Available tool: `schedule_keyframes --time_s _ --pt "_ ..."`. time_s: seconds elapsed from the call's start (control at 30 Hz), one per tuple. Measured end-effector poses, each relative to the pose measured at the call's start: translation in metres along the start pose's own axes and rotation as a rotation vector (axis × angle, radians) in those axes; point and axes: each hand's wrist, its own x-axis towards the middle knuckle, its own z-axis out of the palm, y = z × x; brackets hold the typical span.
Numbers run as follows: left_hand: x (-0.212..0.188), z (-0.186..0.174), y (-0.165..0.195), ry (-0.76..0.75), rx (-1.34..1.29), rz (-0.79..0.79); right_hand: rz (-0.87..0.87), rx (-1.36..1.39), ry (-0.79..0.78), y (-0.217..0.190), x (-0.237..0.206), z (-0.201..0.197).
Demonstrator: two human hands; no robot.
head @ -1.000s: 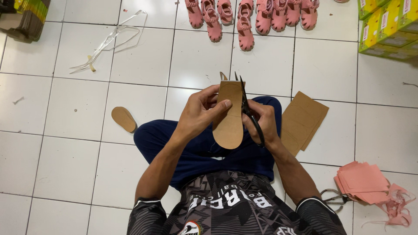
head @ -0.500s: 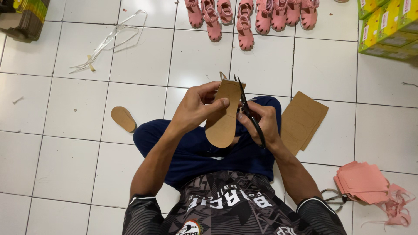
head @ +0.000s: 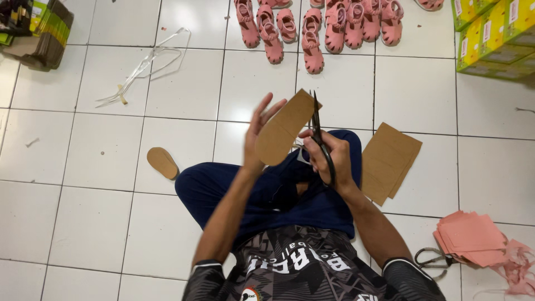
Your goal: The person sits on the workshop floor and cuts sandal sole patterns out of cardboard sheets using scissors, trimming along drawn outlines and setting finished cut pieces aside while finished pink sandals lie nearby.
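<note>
A small shoemaking workshop on a white tiled floor [head: 106, 150]: rows of pink children's sandals [head: 312, 28], stacked yellow-green shoe boxes [head: 493, 33], brown cardboard sheets [head: 390, 159], pink cut pieces [head: 468, 237].

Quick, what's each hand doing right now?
Left hand: fingers spread open, holding up the brown cardboard piece.
Right hand: closed on the black scissors, cutting along the cardboard's edge.
</note>
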Motion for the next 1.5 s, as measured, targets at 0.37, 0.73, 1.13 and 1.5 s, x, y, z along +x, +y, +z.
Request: schedule_keyframes --time_s 0.37,0.73,1.13,1.5 --pt "-0.004 0.051 0.014 0.503 -0.189 -0.207 -0.248 -0.058 -0.043 0.013 0.014 0.03" --pt "-0.015 0.052 0.026 0.466 -0.107 -0.19 -0.254 -0.124 -0.012 0.01 0.02 0.036" --pt "-0.018 0.041 0.028 0.382 -0.26 -0.206 -0.25 -0.052 -0.049 0.003 0.015 0.028" --pt "-0.015 0.03 0.028 0.3 -0.445 -0.233 -0.223 -0.032 -0.069 -0.001 0.01 0.021"
